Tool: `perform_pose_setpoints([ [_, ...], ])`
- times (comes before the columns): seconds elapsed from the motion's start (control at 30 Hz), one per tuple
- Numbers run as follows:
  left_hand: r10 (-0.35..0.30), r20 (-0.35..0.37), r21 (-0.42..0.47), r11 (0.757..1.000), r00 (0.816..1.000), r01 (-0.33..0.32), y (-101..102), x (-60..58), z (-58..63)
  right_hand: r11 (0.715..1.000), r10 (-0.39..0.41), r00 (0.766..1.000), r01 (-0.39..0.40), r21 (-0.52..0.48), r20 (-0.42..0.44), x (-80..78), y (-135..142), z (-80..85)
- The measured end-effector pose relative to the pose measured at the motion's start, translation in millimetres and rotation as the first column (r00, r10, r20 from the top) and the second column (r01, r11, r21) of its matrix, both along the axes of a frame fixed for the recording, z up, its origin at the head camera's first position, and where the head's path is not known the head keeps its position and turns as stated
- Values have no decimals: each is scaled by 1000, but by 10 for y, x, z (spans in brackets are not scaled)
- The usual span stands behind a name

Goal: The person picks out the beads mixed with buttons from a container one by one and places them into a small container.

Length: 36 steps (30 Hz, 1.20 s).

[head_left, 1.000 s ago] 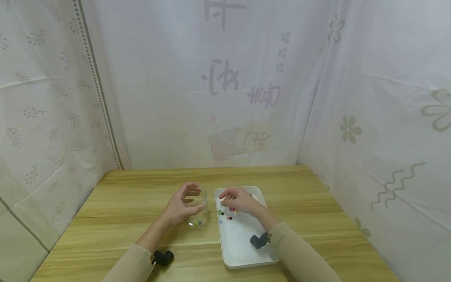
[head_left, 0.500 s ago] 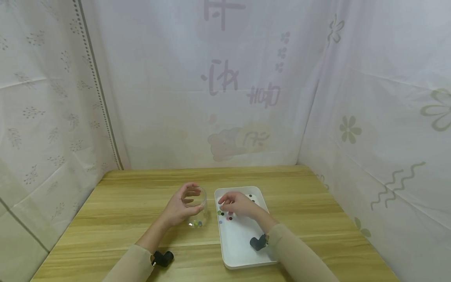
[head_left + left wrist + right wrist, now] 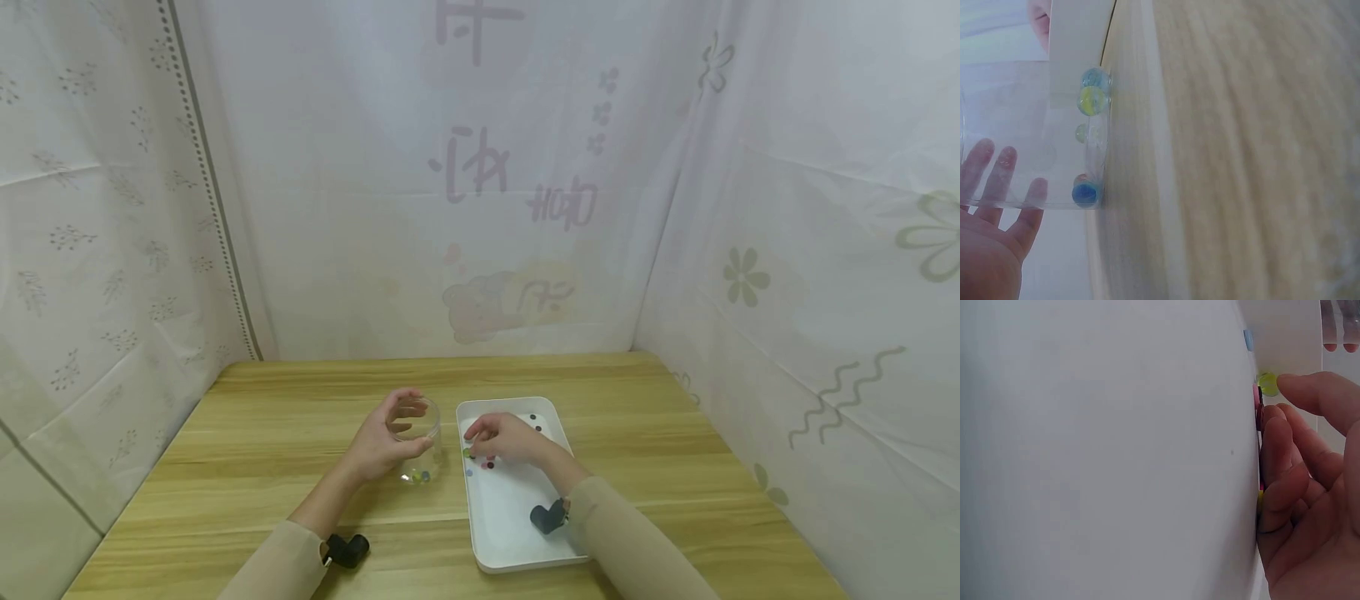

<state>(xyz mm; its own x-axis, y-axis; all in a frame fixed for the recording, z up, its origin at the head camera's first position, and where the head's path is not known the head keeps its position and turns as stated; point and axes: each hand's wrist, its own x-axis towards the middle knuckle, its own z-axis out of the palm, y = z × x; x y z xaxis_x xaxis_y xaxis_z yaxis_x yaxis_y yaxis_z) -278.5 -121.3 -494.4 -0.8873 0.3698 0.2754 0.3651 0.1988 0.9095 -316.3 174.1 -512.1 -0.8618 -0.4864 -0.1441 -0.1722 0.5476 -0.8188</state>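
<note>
My left hand [image 3: 384,446] grips a clear plastic cup [image 3: 420,457] standing on the table. Several glass marbles [image 3: 1093,100] lie at its bottom, yellow, pale blue and dark blue among them. Through the clear wall, fingertips [image 3: 1007,157] of that hand show in the left wrist view. My right hand [image 3: 512,437] is low inside a white tray [image 3: 495,533], its lower fingers bent against the floor. Its thumb tip reaches a green marble [image 3: 1268,383], with a gap between thumb and forefinger; nothing is visibly pinched.
Small coloured discs lie in the tray: a blue disc [image 3: 469,473], a dark red disc [image 3: 491,465], and a black disc [image 3: 533,417] farther back. The wooden table [image 3: 300,392] meets patterned curtains [image 3: 360,250] at the back and sides.
My right hand has moved slightly down and toward the near side over the tray, uncovering dark discs at the back. The left hand and cup stay put.
</note>
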Motion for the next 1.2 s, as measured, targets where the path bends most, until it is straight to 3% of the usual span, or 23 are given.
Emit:
perform_pose_setpoints([
  [1.2, -6, 7, 2, 1000, 1000, 6, 0, -6, -8, 999, 1, 999, 1, 49, -34, 24, -45, 0],
])
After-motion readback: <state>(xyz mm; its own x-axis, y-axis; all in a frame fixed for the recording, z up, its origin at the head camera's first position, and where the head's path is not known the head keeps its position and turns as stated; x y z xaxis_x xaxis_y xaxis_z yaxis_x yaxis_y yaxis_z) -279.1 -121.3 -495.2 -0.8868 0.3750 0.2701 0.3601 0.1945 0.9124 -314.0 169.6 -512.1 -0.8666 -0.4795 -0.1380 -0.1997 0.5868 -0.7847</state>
